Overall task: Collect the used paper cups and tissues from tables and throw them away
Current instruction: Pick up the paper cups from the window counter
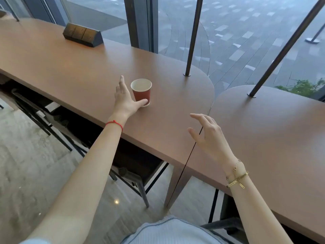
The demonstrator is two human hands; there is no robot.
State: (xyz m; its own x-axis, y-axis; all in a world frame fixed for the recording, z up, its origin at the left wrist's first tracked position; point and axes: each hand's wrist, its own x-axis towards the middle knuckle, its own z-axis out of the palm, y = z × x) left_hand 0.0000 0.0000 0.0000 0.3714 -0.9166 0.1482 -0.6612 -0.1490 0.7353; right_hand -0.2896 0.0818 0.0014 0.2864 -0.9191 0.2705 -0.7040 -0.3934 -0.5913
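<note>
Where thumb touches: cup (141, 91), within left grip (125, 98).

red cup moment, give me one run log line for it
phase: reaching | left hand: open, thumb touching red paper cup | cup: upright on brown table | right hand: open, holding nothing | tissues: none seen

Lower left side of the red paper cup (141, 92) behind the left hand (125, 99).

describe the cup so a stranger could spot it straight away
Start at the long brown wooden table along the window. Near its rounded right end, before the dark metal pole, stands a red paper cup, upright and open-topped, with the left hand touching it.
</note>
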